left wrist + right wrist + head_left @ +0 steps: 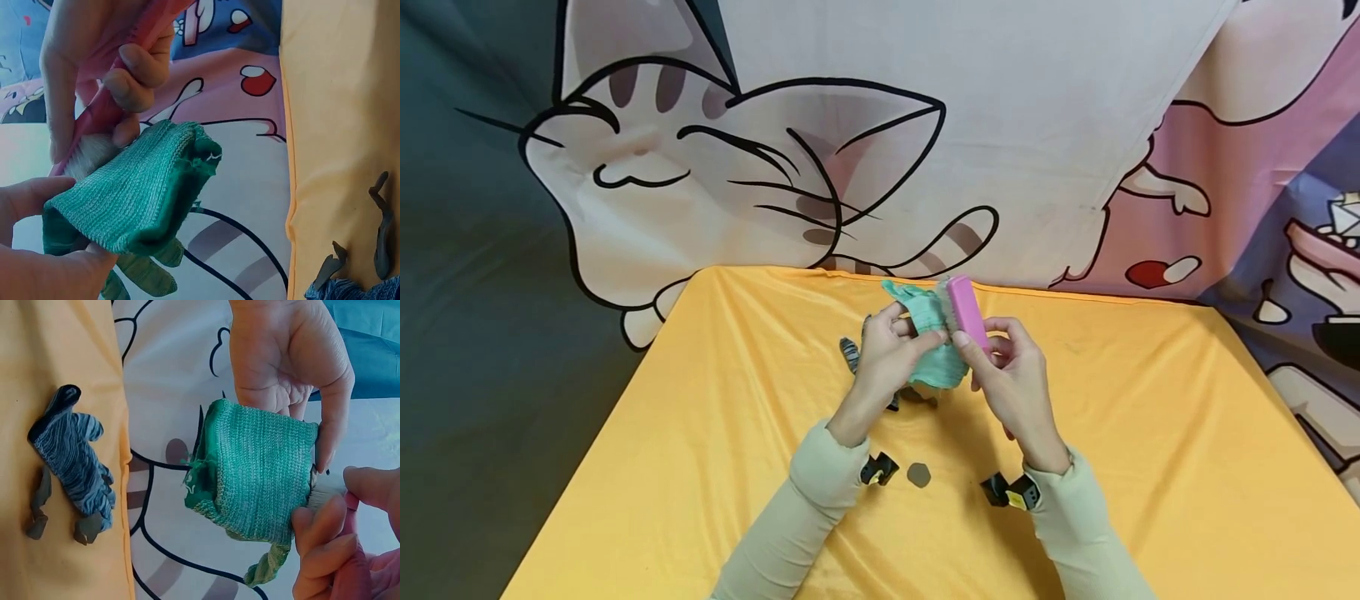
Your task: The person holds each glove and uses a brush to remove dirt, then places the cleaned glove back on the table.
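Observation:
A green knitted glove (942,368) is held up over the yellow-covered table by my left hand (886,354), its thumb and fingers pinching the fabric. In the left wrist view the cuff of the green glove (125,200) gapes, with frayed threads at its edge. My right hand (1018,383) grips a pink brush (967,308) by its back. Pale bristles (325,490) of the brush touch the green glove at its side. On the table below lies a grey-and-black striped glove (72,456), mostly hidden by my left hand in the head view.
Dark, thin, irregular pieces (40,506) lie beside the striped glove. A small flat greyish-brown piece (918,475) sits nearer me on the yellow cloth (715,467). Behind the table's far edge hangs a cartoon-cat backdrop (1037,125).

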